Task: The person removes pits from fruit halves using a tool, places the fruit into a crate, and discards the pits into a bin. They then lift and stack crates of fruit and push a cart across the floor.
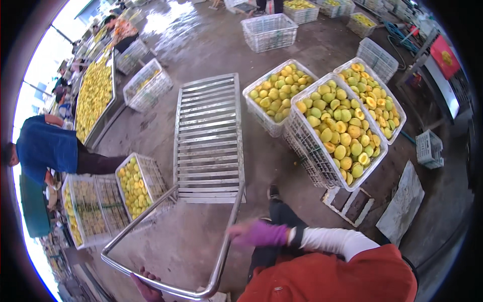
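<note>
Red shirt; right hand at handle; white crates heaped with fruit.

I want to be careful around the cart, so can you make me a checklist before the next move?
1. Left hand at the handle: ok, by its near bar.
2. Right hand gripping the handle: cannot tell, it's blurred beside the bar.
3. Left fruit basket well apart from the cart: not ok, it looks close.
4. Person in blue away from the cart: ok, beyond the baskets on the left.
5. Wheels straight: cannot tell, none visible.
</note>
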Demonstrator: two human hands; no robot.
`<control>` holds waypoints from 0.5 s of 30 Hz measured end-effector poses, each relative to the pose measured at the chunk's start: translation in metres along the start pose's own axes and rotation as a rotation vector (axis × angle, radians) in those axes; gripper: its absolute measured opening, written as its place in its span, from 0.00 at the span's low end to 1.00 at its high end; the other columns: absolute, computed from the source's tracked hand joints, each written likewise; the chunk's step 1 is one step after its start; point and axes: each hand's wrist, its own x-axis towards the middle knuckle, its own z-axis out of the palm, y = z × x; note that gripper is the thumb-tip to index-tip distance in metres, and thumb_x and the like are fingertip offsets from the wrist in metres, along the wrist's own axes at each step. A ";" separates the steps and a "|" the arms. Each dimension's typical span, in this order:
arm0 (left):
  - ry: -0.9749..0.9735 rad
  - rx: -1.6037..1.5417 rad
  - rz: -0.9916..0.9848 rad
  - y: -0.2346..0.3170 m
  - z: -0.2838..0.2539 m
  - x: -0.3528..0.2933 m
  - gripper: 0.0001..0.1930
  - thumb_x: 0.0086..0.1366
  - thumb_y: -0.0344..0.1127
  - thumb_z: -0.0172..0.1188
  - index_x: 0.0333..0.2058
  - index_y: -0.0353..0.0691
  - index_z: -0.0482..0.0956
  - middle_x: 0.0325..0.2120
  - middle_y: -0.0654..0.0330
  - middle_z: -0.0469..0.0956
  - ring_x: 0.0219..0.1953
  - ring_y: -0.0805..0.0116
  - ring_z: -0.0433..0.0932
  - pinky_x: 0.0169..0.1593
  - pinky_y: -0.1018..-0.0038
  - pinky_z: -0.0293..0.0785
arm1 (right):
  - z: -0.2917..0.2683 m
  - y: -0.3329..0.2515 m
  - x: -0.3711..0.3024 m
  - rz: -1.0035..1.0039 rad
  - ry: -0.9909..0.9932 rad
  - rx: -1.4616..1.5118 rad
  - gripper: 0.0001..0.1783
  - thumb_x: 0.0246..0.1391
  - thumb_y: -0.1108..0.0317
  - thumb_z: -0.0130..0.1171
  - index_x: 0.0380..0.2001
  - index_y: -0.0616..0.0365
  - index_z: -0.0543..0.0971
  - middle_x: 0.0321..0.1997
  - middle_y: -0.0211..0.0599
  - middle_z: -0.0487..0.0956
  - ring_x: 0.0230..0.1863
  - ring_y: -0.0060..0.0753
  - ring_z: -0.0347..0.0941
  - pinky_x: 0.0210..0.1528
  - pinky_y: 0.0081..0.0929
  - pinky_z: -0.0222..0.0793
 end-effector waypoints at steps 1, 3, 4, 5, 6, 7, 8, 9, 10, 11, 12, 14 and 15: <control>0.195 0.228 0.088 -0.014 0.005 -0.034 0.19 0.63 0.32 0.53 0.52 0.36 0.65 0.37 0.55 0.72 0.38 0.65 0.72 0.37 0.72 0.72 | -0.014 0.025 -0.024 0.053 0.111 -0.041 0.18 0.51 0.63 0.53 0.46 0.52 0.74 0.38 0.42 0.78 0.37 0.45 0.76 0.40 0.35 0.72; 0.556 0.545 0.124 -0.039 0.011 -0.098 0.23 0.66 0.33 0.51 0.58 0.35 0.60 0.40 0.52 0.72 0.42 0.62 0.73 0.41 0.70 0.74 | -0.052 0.064 -0.065 0.061 0.187 -0.319 0.15 0.54 0.59 0.52 0.42 0.54 0.75 0.35 0.45 0.79 0.36 0.48 0.77 0.39 0.36 0.73; 0.635 0.558 0.097 -0.051 0.014 -0.119 0.23 0.66 0.33 0.51 0.58 0.35 0.60 0.40 0.52 0.72 0.42 0.62 0.73 0.41 0.70 0.74 | -0.066 0.076 -0.090 0.281 0.178 -0.530 0.15 0.54 0.59 0.53 0.42 0.54 0.76 0.35 0.46 0.79 0.37 0.49 0.77 0.40 0.38 0.72; 0.684 0.561 0.066 -0.065 0.015 -0.136 0.23 0.66 0.33 0.51 0.58 0.35 0.60 0.40 0.52 0.72 0.42 0.62 0.73 0.42 0.70 0.74 | -0.072 0.108 -0.116 0.581 0.258 -0.423 0.15 0.53 0.59 0.53 0.40 0.54 0.77 0.36 0.46 0.80 0.38 0.49 0.77 0.40 0.39 0.72; 0.723 0.565 0.042 -0.079 0.017 -0.147 0.24 0.66 0.33 0.51 0.58 0.35 0.59 0.41 0.52 0.72 0.42 0.62 0.73 0.42 0.70 0.74 | -0.084 0.111 -0.138 0.554 0.222 -0.565 0.15 0.52 0.58 0.54 0.39 0.55 0.77 0.35 0.47 0.80 0.37 0.49 0.77 0.40 0.39 0.72; 0.748 0.579 0.016 -0.090 0.016 -0.153 0.24 0.66 0.33 0.51 0.58 0.35 0.59 0.41 0.52 0.72 0.43 0.62 0.73 0.42 0.69 0.73 | -0.087 0.119 -0.158 0.583 0.198 -0.598 0.15 0.51 0.58 0.55 0.38 0.56 0.78 0.35 0.48 0.80 0.37 0.49 0.77 0.40 0.38 0.72; 0.762 0.589 -0.001 -0.097 0.015 -0.160 0.24 0.66 0.33 0.51 0.59 0.35 0.59 0.41 0.52 0.71 0.43 0.62 0.73 0.43 0.69 0.73 | -0.094 0.129 -0.175 0.604 0.165 -0.633 0.15 0.50 0.58 0.56 0.37 0.57 0.78 0.34 0.49 0.80 0.36 0.49 0.77 0.40 0.38 0.72; 0.773 0.625 -0.027 -0.103 0.017 -0.160 0.24 0.65 0.33 0.51 0.59 0.35 0.58 0.41 0.52 0.71 0.43 0.62 0.72 0.43 0.69 0.73 | -0.096 0.145 -0.193 0.661 0.158 -0.595 0.15 0.50 0.58 0.57 0.36 0.57 0.78 0.34 0.49 0.80 0.36 0.49 0.77 0.40 0.37 0.72; 0.776 0.654 -0.043 -0.108 0.016 -0.160 0.25 0.65 0.34 0.51 0.59 0.35 0.58 0.42 0.52 0.71 0.43 0.62 0.72 0.44 0.69 0.73 | -0.097 0.162 -0.209 0.714 0.149 -0.556 0.15 0.49 0.59 0.58 0.35 0.58 0.79 0.34 0.50 0.80 0.36 0.49 0.77 0.40 0.37 0.72; 0.771 0.692 -0.046 -0.109 0.016 -0.158 0.25 0.65 0.34 0.51 0.59 0.35 0.58 0.42 0.52 0.71 0.43 0.62 0.72 0.44 0.69 0.73 | -0.102 0.180 -0.225 0.939 0.230 -0.409 0.12 0.46 0.62 0.59 0.33 0.57 0.79 0.32 0.48 0.80 0.35 0.49 0.77 0.39 0.36 0.72; 0.755 0.742 -0.046 -0.110 0.017 -0.152 0.25 0.65 0.34 0.51 0.59 0.35 0.57 0.42 0.51 0.71 0.44 0.62 0.72 0.44 0.69 0.73 | -0.107 0.197 -0.242 1.157 0.341 -0.266 0.10 0.44 0.66 0.59 0.31 0.57 0.80 0.30 0.47 0.79 0.34 0.48 0.76 0.38 0.36 0.72; 0.711 0.847 -0.047 -0.112 0.014 -0.140 0.26 0.65 0.34 0.52 0.60 0.35 0.57 0.43 0.51 0.71 0.44 0.62 0.72 0.45 0.69 0.73 | -0.111 0.224 -0.274 1.249 0.476 -0.189 0.09 0.44 0.64 0.58 0.28 0.56 0.79 0.26 0.46 0.78 0.32 0.47 0.76 0.35 0.37 0.72; 0.700 0.923 -0.041 -0.112 0.016 -0.133 0.26 0.65 0.34 0.52 0.60 0.35 0.57 0.43 0.51 0.71 0.44 0.62 0.72 0.46 0.69 0.73 | -0.113 0.243 -0.288 1.214 0.474 -0.242 0.09 0.45 0.63 0.58 0.27 0.56 0.78 0.25 0.45 0.77 0.31 0.46 0.76 0.34 0.38 0.72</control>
